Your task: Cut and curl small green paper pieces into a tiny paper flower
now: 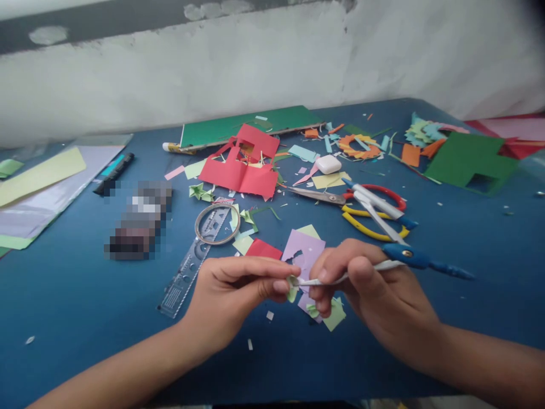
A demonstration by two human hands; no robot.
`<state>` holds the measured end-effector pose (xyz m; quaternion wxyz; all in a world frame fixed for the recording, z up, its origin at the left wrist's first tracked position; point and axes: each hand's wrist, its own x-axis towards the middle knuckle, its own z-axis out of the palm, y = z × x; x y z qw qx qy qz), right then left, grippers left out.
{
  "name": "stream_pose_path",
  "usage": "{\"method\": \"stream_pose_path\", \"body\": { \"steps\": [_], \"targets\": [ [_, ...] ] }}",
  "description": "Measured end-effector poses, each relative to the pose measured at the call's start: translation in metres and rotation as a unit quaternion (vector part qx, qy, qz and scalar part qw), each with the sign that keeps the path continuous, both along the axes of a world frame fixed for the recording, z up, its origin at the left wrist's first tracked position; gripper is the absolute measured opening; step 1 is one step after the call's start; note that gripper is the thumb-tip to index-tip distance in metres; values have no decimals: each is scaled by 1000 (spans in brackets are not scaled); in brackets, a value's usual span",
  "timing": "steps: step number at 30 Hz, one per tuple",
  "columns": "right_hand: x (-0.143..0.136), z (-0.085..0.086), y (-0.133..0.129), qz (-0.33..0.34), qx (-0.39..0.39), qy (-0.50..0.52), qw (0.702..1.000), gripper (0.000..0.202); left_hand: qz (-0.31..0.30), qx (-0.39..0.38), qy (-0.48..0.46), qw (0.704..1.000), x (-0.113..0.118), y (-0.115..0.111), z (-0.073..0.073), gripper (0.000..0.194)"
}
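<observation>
Between the thumb and fingers of my left hand (238, 289) is pinched a small folded piece of light green paper (292, 289). My right hand (370, 284) grips a drawing compass (406, 255) with a blue hinge and spread legs. One leg's thin tip reaches the green paper; the other leg points up and away over the scissors. Below the hands lie lilac paper (304, 245) with a torn hole and light green scraps (335, 315). Scissors (321, 196) with red and yellow handles rest beyond my right hand.
A clear ruler (179, 284) and a tape ring (197, 230) lie left of centre. Further back are cut red paper (238, 170), a green board (255, 125), a white case (328, 164) and a paper ring (360, 146). Green paper (464, 162) lies right; a blurred-out object (142, 221) lies left.
</observation>
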<state>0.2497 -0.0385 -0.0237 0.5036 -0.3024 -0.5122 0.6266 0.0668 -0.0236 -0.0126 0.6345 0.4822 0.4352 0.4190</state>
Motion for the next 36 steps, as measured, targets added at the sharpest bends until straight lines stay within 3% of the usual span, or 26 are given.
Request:
{"method": "stream_pose_path", "body": {
  "steps": [18,24,36],
  "targets": [
    [-2,0,0,10,-26,37,999,27,-19,3,-16,1000,2,2,1,32],
    [-2,2,-1,-5,-49,23,999,30,-48,-40,-41,997,0,1,1,24],
    [0,1,0,6,-21,-9,1000,27,-37,-97,-59,993,-1,1,-1,12]
  ]
}}
